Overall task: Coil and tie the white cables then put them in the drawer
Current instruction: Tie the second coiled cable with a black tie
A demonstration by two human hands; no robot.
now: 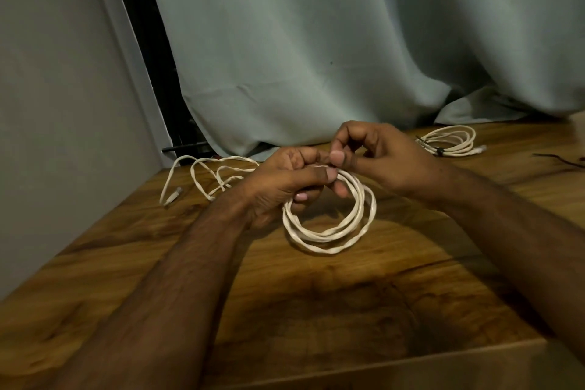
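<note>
A white cable (332, 231) hangs in several loops above the wooden table (316, 301). My left hand (285, 187) grips the top left of the coil, thumb lying over the strands. My right hand (373, 155) pinches the cable right beside the left thumb. The loose tail of this cable (205, 177) trails left across the table and ends in a plug (175, 193). A second white cable (449, 144) lies coiled at the far right, bound with a dark tie. No drawer is in view.
A pale green curtain (316, 57) hangs behind the table and drapes onto its back edge. A grey wall (57, 89) closes the left side. A thin dark wire (557, 159) lies at the right edge. The table's front edge runs along the bottom.
</note>
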